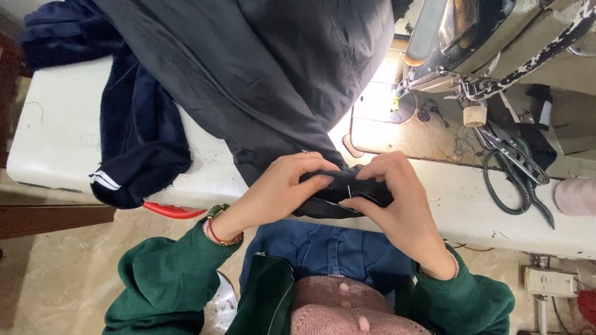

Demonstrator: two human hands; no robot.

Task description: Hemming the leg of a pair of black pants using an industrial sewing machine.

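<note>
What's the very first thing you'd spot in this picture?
Two hands in the middle: the left hand and right hand pinch a folded edge of the big dark jacket that spills down from the top. At the upper right sits a worn sewing machine, with green-handled scissors lying below it.

A: Colours first. The garment [273, 74] stretching to twelve o'clock?
B: Black. At nine o'clock lies a navy cloth [139, 133] with white stripes at its cuff.
A: The scissors [518, 170] at three o'clock?
B: Dark green handles. Sleeves [164, 282] green, bracelet [217, 232] red and gold.
</note>
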